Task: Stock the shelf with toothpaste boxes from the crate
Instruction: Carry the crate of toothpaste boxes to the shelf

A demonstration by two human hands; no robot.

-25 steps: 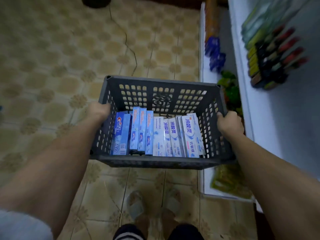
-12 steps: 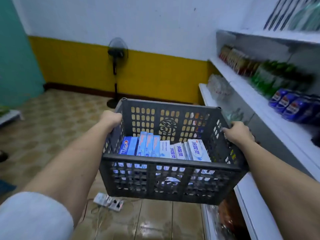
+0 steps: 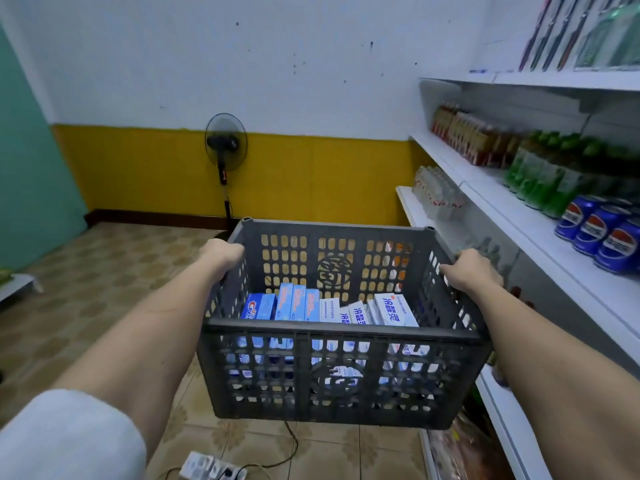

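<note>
Beside the shelf (image 3: 540, 233) on the person's right, both hands are holding the crate (image 3: 343, 372) up off the tiled floor (image 3: 86, 289). The left hand (image 3: 221, 252) is curling over the crate's left rim, and the right hand (image 3: 471, 268) is gripping the right rim, fingers wrapped over the edge. Toothpaste boxes (image 3: 329, 308) are standing on end in a row inside the crate, blue ones toward the left and white ones toward the right, their tops showing below the near rim.

None of the boxes is sitting on the shelf yet, so the step in hand is, by my reading, carrying the crate into place; stocking proper is not begun. Cans (image 3: 599, 230) and green bottles (image 3: 543, 174) are filling the nearer part of the middle shelf, with red packs (image 3: 467, 133) further along, so a bare stretch is probably what the person is looking for.

The next move is calling for a resting spot for the crate, on the floor or a shelf edge, since both hands are occupied. A power strip (image 3: 211, 467) and its cable are lying on the floor just below, which is worth avoiding when setting down.
</note>
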